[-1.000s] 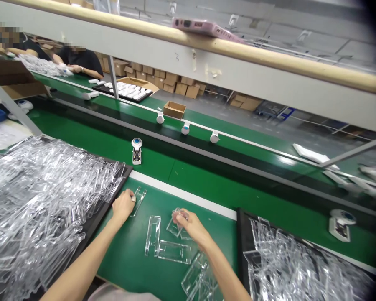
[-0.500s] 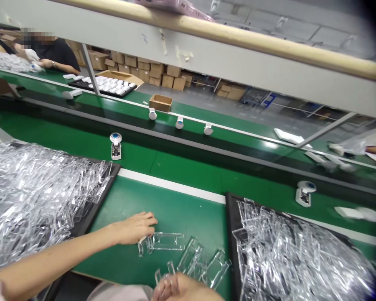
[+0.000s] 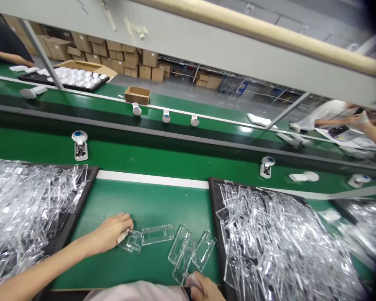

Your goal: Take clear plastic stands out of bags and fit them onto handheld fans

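My left hand [image 3: 113, 232] is over the green work surface with its fingers curled down. A clear plastic frame [image 3: 132, 241] sticks out from under the fingertips, and a small whitish patch shows at them. Touching or nearly touching that piece lies another clear rectangular frame [image 3: 157, 235]. To its right, several more clear frames [image 3: 203, 253] overlap in a loose group. At the near edge, my right hand [image 3: 205, 287] is closed, with a clear plastic piece [image 3: 193, 281] at its fingers. Part of this hand is out of view.
A black tray heaped with clear plastic parts [image 3: 21, 205] stands at the left, another heaped tray [image 3: 215, 209] at the right. Beyond runs a green conveyor [image 3: 163, 156] carrying white devices [image 3: 80, 146]. Co-workers [image 3: 6, 39] sit across the line.
The view has shifted to the right. My right hand has moved from left of the loose frames to their near right side. My left hand stays low by the frames at its fingertips.
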`<state>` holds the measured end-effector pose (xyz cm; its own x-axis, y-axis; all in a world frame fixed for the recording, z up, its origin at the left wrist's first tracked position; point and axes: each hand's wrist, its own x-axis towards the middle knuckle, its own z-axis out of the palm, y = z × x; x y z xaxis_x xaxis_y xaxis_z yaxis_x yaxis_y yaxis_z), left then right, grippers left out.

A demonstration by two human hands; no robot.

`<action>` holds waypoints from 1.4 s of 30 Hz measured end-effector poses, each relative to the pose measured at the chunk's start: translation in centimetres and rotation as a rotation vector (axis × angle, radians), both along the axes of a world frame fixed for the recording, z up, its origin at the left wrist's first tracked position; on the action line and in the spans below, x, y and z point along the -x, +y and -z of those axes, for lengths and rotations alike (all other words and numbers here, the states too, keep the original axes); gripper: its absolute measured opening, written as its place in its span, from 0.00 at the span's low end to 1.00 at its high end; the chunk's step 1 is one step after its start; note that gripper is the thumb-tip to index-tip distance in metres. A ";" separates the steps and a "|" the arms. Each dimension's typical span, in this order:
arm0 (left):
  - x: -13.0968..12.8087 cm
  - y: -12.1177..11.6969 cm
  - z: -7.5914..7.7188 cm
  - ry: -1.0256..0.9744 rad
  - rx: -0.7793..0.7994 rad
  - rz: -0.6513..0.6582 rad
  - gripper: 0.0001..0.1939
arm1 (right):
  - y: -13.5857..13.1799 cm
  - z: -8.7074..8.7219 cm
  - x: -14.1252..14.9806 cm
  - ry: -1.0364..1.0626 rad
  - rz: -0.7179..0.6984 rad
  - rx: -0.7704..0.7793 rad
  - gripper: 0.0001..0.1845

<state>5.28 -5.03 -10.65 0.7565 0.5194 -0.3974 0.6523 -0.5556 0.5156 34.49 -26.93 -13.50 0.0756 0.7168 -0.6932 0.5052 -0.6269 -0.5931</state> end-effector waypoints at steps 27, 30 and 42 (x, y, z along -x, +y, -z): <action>-10.7 -3.4 2.8 0.211 0.111 -0.529 0.15 | 7.9 3.6 2.9 0.254 0.350 -0.191 0.12; -10.2 -3.3 2.9 0.152 0.145 -0.605 0.21 | 8.2 2.9 2.6 0.263 0.386 -0.212 0.10; -8.1 -1.9 2.6 -0.217 0.439 -0.901 0.21 | 13.6 -1.1 1.1 -0.261 0.150 -0.358 0.02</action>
<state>13.39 -6.93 -13.30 0.2356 0.7717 -0.5907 0.6023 0.3610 0.7120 33.42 -13.36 -12.43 0.3353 0.8753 -0.3484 0.5860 -0.4834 -0.6504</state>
